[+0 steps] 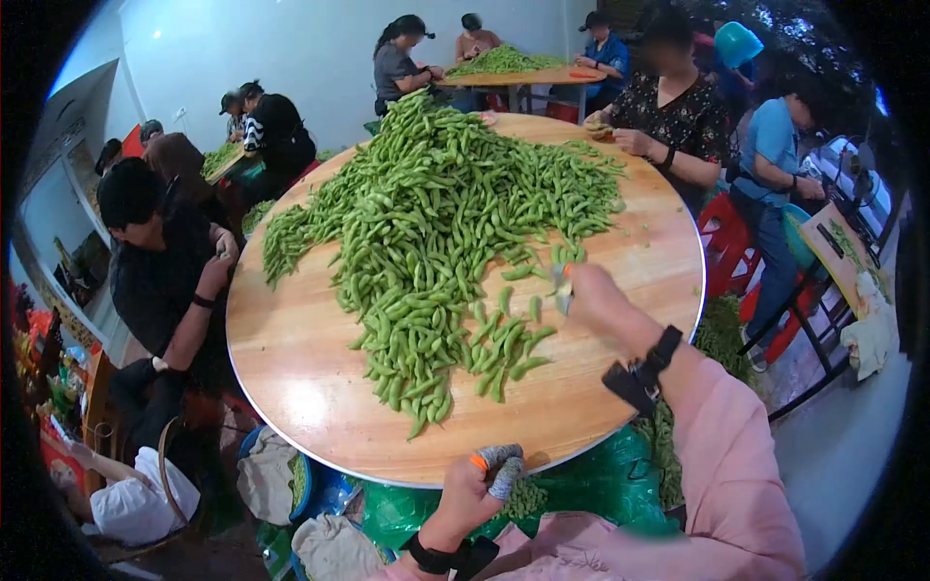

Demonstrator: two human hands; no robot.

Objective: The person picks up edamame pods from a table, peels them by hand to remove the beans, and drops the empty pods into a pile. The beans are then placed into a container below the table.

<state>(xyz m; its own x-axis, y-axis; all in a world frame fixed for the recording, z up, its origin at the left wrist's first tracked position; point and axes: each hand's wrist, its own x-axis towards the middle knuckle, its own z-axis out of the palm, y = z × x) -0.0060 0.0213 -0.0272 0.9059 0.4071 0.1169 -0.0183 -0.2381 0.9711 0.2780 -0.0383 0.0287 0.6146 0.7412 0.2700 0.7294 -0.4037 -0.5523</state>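
A large heap of green soybean pods (426,213) covers much of the round wooden table (300,387). My right hand (593,298) reaches over the tabletop beside the heap's right edge, slightly blurred. Its grey-covered fingertips look apart, close to a few loose pods (518,273). At the near table edge is my left hand (470,499), its thumb and finger in grey covers and bent together in a pinch. An orange band shows at one finger. Whatever lies between those fingertips, if anything, is too small to make out.
Green plastic (601,484) hangs below the near edge, with pods under it. Cloth-covered tubs (276,474) stand on the floor at left. A person in black sits at left, another in a floral top across the table. Red stools (727,242) are at right. People work at a farther table (542,76).
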